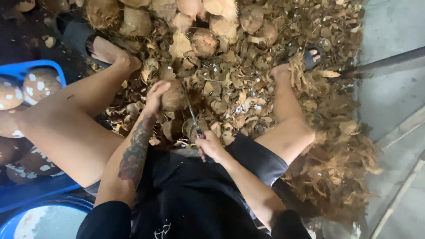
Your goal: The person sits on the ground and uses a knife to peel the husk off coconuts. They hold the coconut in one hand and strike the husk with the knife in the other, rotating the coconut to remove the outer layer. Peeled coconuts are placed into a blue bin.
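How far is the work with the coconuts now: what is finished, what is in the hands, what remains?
Done: peeled coconuts lie in the blue crate, and husk scraps cover the floor. In hand: the left hand steadies a coconut while the right hand holds a knife against it. Left: a pile of unpeeled coconuts beyond the feet.

1. The coconut (173, 96) under your left hand (156, 98) is brown and fibrous.
2. Your knife (193, 116) has a grey blade.
3. Your left forearm bears a dark red-and-black tattoo (133, 152).
4. The husk heap (248, 88) is tan and brown, flecked white.
5. The crate (26, 70) at far left is blue; its coconuts (39, 84) are brown, patched white.
6. Your shorts (190, 194) are black.
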